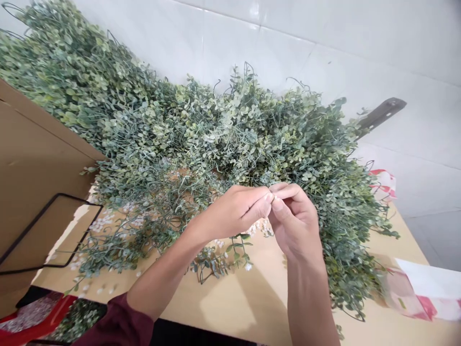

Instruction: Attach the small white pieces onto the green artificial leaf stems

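My left hand (236, 210) and my right hand (295, 221) meet fingertip to fingertip above the wooden table (252, 298). Both are closed in a pinch on a tiny pale piece that I cannot make out. A cluster of small white flower bits (260, 227) hangs just under the fingers. Below the left hand lies a short green sprig (219, 257). Behind the hands a big heap of artificial green foliage (201, 129) covers the back of the table.
A cardboard box (32, 163) stands at the left with a black wire frame (54, 235) against it. White beads (103, 223) are scattered near the frame. Clear plastic bags with red print (421, 293) lie at the right. A red tray (39, 324) sits below the table edge.
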### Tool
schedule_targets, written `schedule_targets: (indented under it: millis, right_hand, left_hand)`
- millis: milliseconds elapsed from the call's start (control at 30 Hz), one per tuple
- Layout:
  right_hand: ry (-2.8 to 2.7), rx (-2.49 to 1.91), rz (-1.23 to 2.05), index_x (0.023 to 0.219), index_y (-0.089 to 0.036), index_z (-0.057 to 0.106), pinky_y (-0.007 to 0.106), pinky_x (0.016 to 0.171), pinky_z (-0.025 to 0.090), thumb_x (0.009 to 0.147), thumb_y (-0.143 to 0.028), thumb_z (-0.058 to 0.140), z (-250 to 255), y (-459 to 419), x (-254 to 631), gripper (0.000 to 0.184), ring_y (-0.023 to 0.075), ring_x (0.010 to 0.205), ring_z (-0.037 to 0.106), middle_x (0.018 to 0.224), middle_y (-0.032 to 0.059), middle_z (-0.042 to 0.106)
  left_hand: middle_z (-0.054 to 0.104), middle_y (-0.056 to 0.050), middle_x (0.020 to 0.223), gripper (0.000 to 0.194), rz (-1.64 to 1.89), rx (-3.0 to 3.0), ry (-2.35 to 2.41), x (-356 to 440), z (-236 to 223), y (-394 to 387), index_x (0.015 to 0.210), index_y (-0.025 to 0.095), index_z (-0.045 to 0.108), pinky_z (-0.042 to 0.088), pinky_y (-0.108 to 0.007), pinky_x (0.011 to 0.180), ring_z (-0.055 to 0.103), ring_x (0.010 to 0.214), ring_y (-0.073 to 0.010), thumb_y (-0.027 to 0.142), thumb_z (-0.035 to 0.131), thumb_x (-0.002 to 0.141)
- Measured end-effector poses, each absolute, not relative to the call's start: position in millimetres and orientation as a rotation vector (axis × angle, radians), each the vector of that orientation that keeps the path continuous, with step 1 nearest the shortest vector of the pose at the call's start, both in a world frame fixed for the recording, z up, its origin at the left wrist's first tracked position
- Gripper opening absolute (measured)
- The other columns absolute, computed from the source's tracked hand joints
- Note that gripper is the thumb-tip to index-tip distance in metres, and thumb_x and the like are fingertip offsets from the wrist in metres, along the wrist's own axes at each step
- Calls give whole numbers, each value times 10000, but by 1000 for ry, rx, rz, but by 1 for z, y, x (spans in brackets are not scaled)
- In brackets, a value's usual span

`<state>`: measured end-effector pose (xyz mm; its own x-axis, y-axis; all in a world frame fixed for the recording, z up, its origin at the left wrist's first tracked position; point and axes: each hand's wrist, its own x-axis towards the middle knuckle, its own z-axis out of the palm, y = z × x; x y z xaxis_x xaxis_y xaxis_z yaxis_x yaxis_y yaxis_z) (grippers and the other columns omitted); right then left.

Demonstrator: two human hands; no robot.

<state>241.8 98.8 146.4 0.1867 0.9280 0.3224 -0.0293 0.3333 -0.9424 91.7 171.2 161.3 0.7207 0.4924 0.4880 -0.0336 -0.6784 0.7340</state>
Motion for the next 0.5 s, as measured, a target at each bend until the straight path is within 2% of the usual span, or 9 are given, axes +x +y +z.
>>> schedule_targets:
  millis: [133, 367, 500]
  right_hand:
    - [-1140, -958, 934, 863, -180, 601, 228, 661, 502, 851, -314, 721, 143, 105, 241, 180, 103, 740, 562, 899, 24, 558]
    - [-1060, -980, 963, 905, -184, 671, 219, 680, 534, 809, -242, 765, 132, 113, 247, 146, 98, 741, 609, 877, 16, 638]
    - [-1075, -981, 1024, 910, -178, 691, 216, 664, 529, 807, -244, 768, 135, 110, 256, 145, 93, 695, 612, 842, 20, 660]
  left_hand:
    - [464, 26, 663, 350, 837, 2283, 436, 89, 160, 175, 729, 167, 455, 309, -242, 594, 394, 599, -91, 309, 319, 1019]
    - [430, 29, 679, 290, 704, 2321, 593, 85, 161, 178, 718, 174, 390, 278, -267, 606, 364, 615, -106, 250, 339, 993]
    - [473, 19, 719, 285, 665, 2304, 528, 84, 165, 178, 749, 165, 446, 320, -261, 647, 409, 659, -111, 251, 331, 996]
